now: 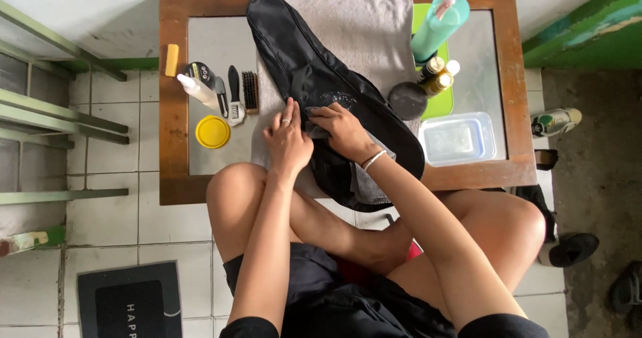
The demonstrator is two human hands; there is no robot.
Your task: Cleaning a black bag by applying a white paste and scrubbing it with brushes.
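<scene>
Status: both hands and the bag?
Left hand flat on long black fabric bag. Right hand presses grey cloth onto it. Nothing blocking.

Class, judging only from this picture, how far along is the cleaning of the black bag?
Done: supplies are laid out, and foam flecks already sit on the black bag. In hand: the left hand steadies it while the right hand presses a grey cloth on it. Left: the brushes lie unused; the upper bag looks untouched.

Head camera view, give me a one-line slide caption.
Both hands, left hand and right hand, press a grey cloth on a black bag atop a low table.
</scene>
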